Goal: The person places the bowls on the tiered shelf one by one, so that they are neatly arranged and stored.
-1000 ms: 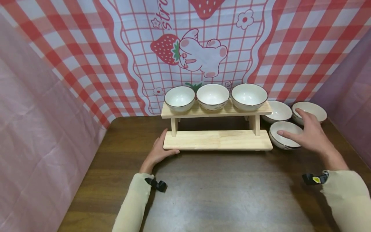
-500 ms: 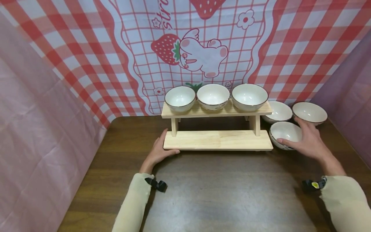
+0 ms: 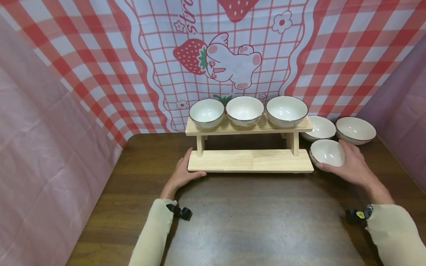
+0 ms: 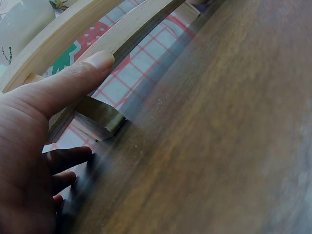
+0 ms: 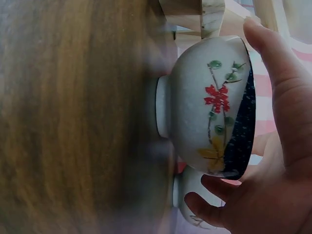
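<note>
White, with painted flowers and a navy patch on its side, the bowl is just beside the right end of the wooden stand. Your right hand grips it round the rim. Your left hand clasps the stand's left end at the lower shelf. Two other bowls sit behind yours on the worktop; three bowls line the upper shelf before a red-and-white checked cloth.
</note>
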A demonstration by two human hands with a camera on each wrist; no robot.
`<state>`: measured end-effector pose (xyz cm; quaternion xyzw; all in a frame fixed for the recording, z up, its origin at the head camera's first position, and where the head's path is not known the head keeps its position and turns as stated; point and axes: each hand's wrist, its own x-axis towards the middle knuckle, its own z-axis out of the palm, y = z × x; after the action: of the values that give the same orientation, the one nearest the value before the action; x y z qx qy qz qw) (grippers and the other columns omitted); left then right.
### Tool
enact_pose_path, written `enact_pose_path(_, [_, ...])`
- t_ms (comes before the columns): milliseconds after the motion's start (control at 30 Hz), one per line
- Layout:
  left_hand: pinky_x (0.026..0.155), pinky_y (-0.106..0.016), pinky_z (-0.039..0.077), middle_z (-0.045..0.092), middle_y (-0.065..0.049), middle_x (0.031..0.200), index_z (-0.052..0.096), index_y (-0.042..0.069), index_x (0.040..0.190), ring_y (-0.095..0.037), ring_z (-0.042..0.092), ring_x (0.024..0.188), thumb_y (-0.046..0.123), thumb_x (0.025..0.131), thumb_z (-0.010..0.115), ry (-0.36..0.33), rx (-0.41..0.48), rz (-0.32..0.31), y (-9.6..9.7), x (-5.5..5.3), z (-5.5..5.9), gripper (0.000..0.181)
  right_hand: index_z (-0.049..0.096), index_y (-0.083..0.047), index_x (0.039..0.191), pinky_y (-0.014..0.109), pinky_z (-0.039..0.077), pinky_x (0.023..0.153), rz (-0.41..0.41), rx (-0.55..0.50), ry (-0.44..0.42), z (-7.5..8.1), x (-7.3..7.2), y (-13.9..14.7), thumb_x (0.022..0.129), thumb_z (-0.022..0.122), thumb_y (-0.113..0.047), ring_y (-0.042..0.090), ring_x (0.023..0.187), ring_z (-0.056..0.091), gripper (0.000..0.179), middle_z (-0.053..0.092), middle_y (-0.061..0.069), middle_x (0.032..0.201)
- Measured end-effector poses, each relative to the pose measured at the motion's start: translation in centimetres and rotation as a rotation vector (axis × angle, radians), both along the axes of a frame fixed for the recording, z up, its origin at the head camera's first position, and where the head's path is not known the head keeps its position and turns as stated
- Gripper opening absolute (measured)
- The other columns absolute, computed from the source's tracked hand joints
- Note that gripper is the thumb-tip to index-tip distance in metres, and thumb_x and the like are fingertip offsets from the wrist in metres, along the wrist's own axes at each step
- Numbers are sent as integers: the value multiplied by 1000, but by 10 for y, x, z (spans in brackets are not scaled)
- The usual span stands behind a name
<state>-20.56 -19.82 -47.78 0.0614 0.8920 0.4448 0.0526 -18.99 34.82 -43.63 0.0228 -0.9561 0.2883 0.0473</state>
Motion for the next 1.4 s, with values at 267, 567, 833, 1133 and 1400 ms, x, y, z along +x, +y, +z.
enact_pose_path(267, [119, -61, 27, 34, -14, 162, 16, 17, 162, -41, 27, 149, 42, 74, 88, -4, -1, 1, 0, 1, 1, 117, 14, 14, 152, 76, 28, 96, 6, -9, 4, -6, 0, -1, 78, 82, -39, 63, 131, 23, 114, 17, 48, 148])
enact_pose_path(567, [119, -61, 28, 35, -14, 162, 16, 17, 162, -41, 27, 149, 41, 74, 88, -5, -17, 7, 0, 1, 1, 115, 4, 12, 155, 79, 26, 101, -24, -33, -33, -10, 0, -1, 79, 81, -42, 63, 138, 17, 121, 6, 46, 155])
enact_pose_path(833, [119, -62, 27, 33, -14, 163, 16, 18, 162, -42, 25, 151, 40, 75, 87, -4, -11, 11, 0, 0, 1, 115, 5, 9, 157, 78, 26, 101, -72, -75, -25, -13, 2, -2, 79, 81, -42, 62, 138, 18, 119, 7, 44, 157])
enact_pose_path(1133, [121, -62, 23, 31, -12, 164, 15, 21, 162, -42, 20, 153, 43, 75, 87, -15, -22, 6, 1, -1, 0, 116, 12, 8, 156, 74, 27, 100, -107, -115, 22, -17, 3, -2, 76, 84, -36, 62, 136, 23, 116, 17, 46, 153])
enact_pose_path(1400, [123, -62, 18, 29, -12, 165, 15, 19, 162, -43, 15, 154, 45, 74, 87, -22, -19, 10, 0, -1, -1, 117, 9, 6, 158, 75, 26, 101, -153, -120, 1, -16, 3, -6, 77, 83, -39, 62, 137, 23, 118, 14, 43, 157])
